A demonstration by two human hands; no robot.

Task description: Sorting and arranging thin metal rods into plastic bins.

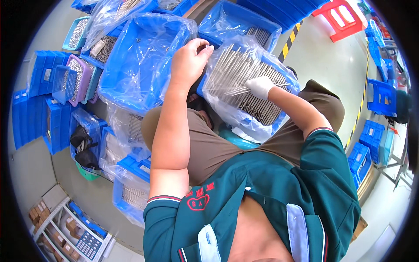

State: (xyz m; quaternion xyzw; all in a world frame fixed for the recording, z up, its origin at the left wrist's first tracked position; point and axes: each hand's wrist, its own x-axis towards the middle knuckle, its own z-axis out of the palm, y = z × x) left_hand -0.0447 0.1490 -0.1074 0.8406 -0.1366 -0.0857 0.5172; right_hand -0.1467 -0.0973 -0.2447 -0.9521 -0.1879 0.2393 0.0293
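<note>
A plastic-lined blue crate (286,72) stands between my knees, filled with many thin metal rods (262,109). My right hand (260,87), in a white glove, reaches over it with fingers closed around a few rods that stick out to the left. Other rods lie crosswise on top of the rows. My bare left hand (190,61) is raised at the crate's upper left, beside the clear plastic liner. Its fingers are curled in toward the thumb; what they hold, if anything, is too small to make out.
To the left stands a large blue bin (135,65) with a clear liner. Behind, another lined crate (235,19) holds more rods. Baskets of small metal parts (78,32) and stacked crates crowd the far left. A red plastic stool (342,19) stands at the upper right.
</note>
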